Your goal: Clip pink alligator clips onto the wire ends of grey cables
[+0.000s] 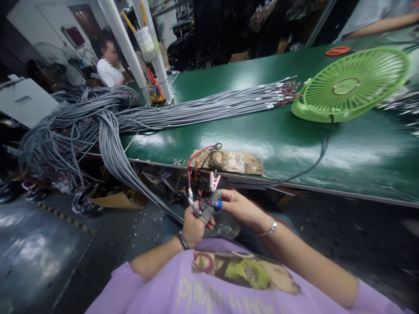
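Note:
My left hand [193, 226] is closed in a fist around a grey cable end with small coloured wires [195, 198] fanning out above it. My right hand [240, 208] pinches at those wire tips, its fingertips wrapped in blue and grey tape. Both hands hover just below the edge of the green table [248, 135]. A pink clip [214, 181] and red and black leads hang from a brown cardboard-covered fixture [229, 161] on the table edge, right above my hands.
A thick bundle of grey cables [203, 109] lies across the table and spills off its left end into a heap [75, 131]. A green fan [352, 85] lies flat at right, its black cord trailing. A person in white sits at the far left; another person's arm shows top right.

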Demonstrator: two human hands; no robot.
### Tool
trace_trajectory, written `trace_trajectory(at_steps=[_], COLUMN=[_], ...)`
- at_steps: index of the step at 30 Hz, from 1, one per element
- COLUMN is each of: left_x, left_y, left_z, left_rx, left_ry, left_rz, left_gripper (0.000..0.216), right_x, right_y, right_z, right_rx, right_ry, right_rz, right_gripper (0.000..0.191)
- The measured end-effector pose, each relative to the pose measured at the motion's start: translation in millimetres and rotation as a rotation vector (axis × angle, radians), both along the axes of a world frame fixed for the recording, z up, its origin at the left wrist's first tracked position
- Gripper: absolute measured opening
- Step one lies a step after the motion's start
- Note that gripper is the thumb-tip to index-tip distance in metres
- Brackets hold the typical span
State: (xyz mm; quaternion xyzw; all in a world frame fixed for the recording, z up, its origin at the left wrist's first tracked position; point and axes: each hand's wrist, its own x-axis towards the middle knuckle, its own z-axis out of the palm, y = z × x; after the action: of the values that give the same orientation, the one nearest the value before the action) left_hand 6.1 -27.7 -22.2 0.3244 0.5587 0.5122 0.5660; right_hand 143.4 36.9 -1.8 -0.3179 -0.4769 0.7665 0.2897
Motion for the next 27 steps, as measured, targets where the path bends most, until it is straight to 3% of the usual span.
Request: trace_trajectory(at_steps=[9,12,16,20,27], left_x=[-1,-2,-1,0,-1], left_y=[-1,-2,-1,-2,-5], left_z=[4.6,3.6,3.3,1.7,-1.6], left_rx=[-0.045,-0.047,-0.049,-0.052,-0.061], left_ry=[-0.053,-0.056,-0.049,-0.052,-0.047], left_rz=[0.005,0.042,0.084,0.06,0.077], left_gripper=[0.045,0.046,0.046,0.044,0.044], right_x=[-10,-4,-2,-8,-8], right_y=[0,2,-7,-12,-11], right_z=[-31.4,-26.0,-11.9,-7.3,-12.3], right_rx=[-0.349,-0.399,-0.257,-0.084,-0.046], right_ry=[0.133,0.172,0.089,-0.043,-0.054], right_rz=[-0.37,-0.278,-0.09,-0.097,-0.102], right_gripper=[0.026,0.024,0.032,0.036,0.033])
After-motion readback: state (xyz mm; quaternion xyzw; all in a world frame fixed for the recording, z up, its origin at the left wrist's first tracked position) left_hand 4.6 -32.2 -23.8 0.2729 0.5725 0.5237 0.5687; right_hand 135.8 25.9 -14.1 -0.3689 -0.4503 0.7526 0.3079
